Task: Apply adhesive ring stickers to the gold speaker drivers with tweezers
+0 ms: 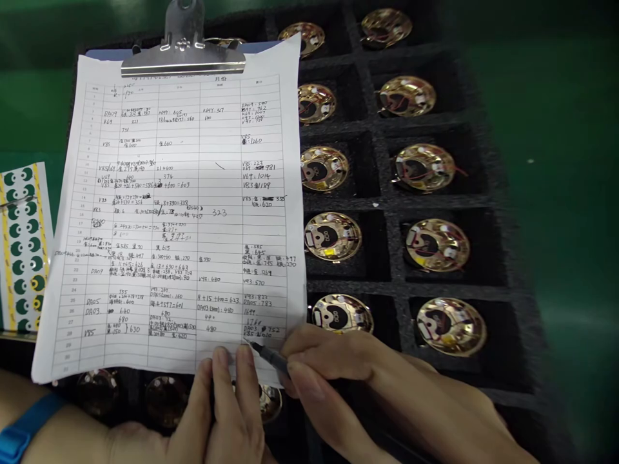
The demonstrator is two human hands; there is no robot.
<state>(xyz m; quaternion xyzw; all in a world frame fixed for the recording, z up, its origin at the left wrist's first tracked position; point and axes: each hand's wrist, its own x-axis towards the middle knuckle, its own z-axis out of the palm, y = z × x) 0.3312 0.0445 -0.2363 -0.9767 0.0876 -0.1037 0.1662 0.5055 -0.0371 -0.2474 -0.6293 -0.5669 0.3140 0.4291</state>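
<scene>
A sheet of paper [184, 225] with a printed grid and handwritten entries lies under the metal clip of a clipboard [184, 61]. My right hand [338, 374] grips a dark pen [271, 356], its tip on the paper near the lower right entries. Beside it, my left hand [217, 412] rests with fingers stretched flat over the paper's bottom edge; its thumb is hard to make out. Beneath the clipboard is a black foam tray [384, 270], partly hidden, with shiny gold round parts [438, 245] in its compartments.
At the left lies a sheet of green and white eye-shaped stickers [24, 258] with yellow borders. A blue wristband [29, 425] circles my left wrist. The green work surface [575, 193] extends along the right. Several more gold parts show below the paper's edge.
</scene>
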